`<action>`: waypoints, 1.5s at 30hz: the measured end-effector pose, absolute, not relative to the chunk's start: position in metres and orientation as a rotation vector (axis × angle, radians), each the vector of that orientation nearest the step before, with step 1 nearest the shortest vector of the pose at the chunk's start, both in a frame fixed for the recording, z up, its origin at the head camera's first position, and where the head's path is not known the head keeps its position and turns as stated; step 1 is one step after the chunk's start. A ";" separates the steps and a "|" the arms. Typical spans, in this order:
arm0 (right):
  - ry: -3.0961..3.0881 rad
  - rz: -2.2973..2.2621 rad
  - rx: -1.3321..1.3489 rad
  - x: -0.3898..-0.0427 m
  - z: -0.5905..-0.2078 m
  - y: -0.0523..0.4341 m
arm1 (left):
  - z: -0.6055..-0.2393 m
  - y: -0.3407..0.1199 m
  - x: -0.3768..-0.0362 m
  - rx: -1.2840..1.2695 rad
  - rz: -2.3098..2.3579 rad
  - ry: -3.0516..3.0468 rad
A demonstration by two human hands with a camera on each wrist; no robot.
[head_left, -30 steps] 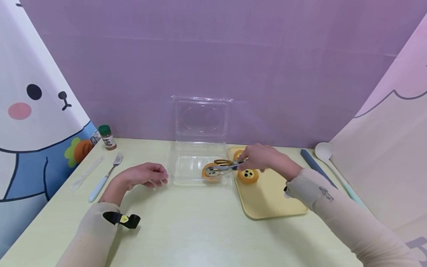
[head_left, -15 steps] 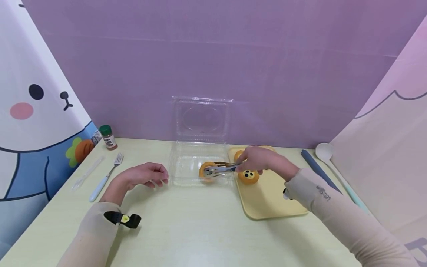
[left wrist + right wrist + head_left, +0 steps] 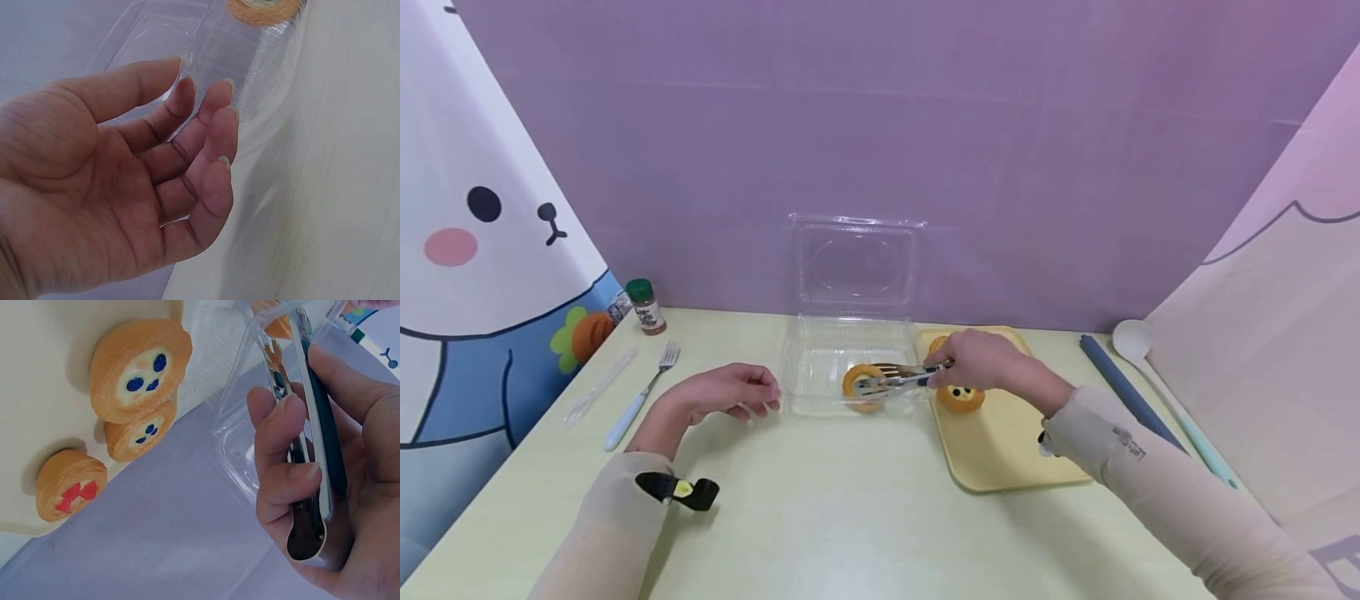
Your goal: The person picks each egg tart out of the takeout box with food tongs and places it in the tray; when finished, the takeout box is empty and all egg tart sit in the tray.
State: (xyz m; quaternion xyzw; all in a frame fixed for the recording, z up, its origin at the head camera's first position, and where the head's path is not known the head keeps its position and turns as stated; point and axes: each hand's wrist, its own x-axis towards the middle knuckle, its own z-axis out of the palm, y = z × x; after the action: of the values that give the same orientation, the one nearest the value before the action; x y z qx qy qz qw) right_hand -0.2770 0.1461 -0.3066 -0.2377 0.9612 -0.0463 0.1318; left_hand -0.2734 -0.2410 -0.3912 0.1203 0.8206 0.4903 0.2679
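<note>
Gripping a pair of metal tongs (image 3: 898, 379) in the right hand (image 3: 981, 360), fingers (image 3: 278, 456) curled round both arms near the hinge end and squeezing them together. Clamping, out beyond the fingertips, a swirl cake roll slice (image 3: 862, 385) low inside the clear plastic clamshell box (image 3: 820, 367), lid standing up behind. Looks light, soft and spongy, so probably easy to dent or split; best pinched across the browned outer rim with gentle pressure, not across the cream centre, which would likely smear. Likely slippery too, smooth metal against a tender crumb.

Resting the left hand (image 3: 722, 393) on the tabletop (image 3: 850, 508), fingers (image 3: 212, 125) loosely bent and holding nothing, tips just beside the box's near left corner; touching or not, cannot tell. Thin, springy and light, that box, so apt to slide under a nudge.

Lying close under the right palm, three more slices: two blueberry-dotted rolls (image 3: 140, 365) and a red-topped roll (image 3: 65, 484), all on the yellow tray (image 3: 1000, 458).
</note>
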 end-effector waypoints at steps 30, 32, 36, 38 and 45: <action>2.890 -0.143 -0.776 -0.270 -0.321 0.157 | -0.389 -0.238 -0.274 0.306 1.309 2.224; 2.896 -0.165 -0.769 -0.268 -0.324 0.158 | -0.390 -0.239 -0.273 0.303 1.311 2.221; 2.938 -0.206 -0.766 -0.265 -0.327 0.160 | -0.390 -0.238 -0.273 0.306 1.319 2.220; 2.949 -0.233 -0.758 -0.264 -0.329 0.162 | -0.391 -0.238 -0.273 0.306 1.315 2.220; 2.968 -0.353 -0.775 -0.264 -0.333 0.168 | -0.391 -0.239 -0.272 0.308 1.310 2.224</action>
State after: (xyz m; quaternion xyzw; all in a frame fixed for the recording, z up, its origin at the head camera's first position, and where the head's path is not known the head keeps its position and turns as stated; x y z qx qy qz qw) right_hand -0.2641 0.1676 -0.3328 -0.2509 0.9609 -0.1142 0.0269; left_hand -0.2724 -0.2389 -0.3912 0.1142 0.8245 0.4854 0.2677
